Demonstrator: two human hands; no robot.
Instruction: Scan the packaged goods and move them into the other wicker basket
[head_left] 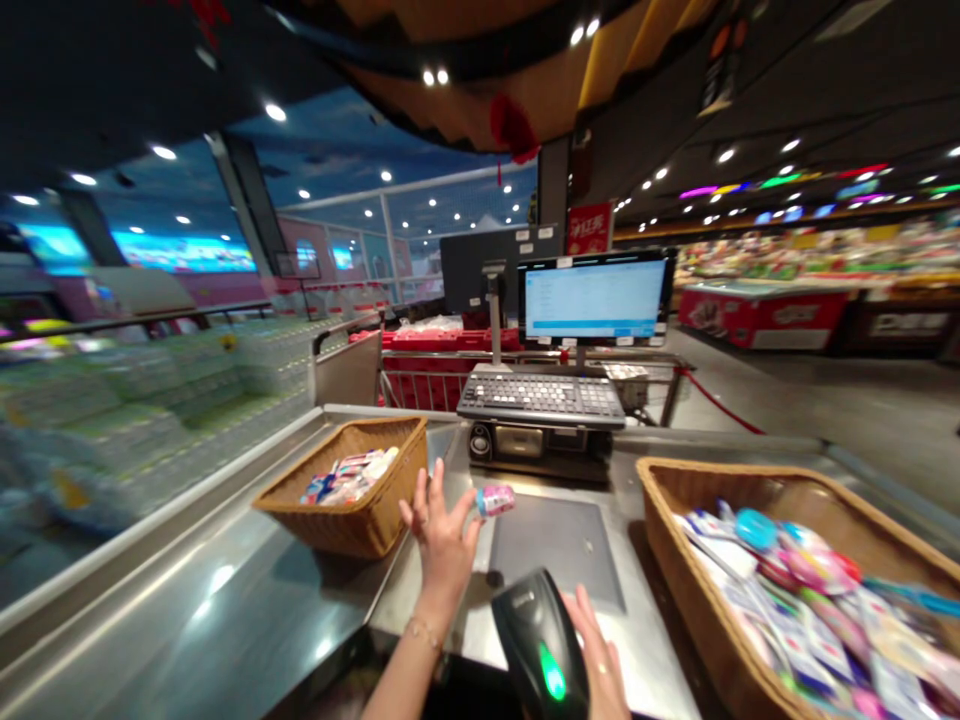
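Note:
My left hand point(442, 535) is raised above the steel checkout counter point(225, 590) with its fingers spread apart. A small pink and blue packaged item point(496, 500) sits just off its thumb, in the air above the counter, and no finger closes around it. My right hand point(601, 665) wraps a black handheld barcode scanner point(538, 648) showing a green light. A flat dark scale plate point(555, 550) lies beyond both hands. Wicker baskets of small packaged goods stand to either side: one point(375, 530) on the left, a larger one point(675, 530) on the right.
A POS keyboard point(540, 398) and a lit monitor point(596, 298) stand behind the scale plate. Shrink-wrapped bottle packs point(135, 420) are stacked beyond the counter on the left. Red crates point(442, 370) sit behind a metal rail, and store displays fill the back right.

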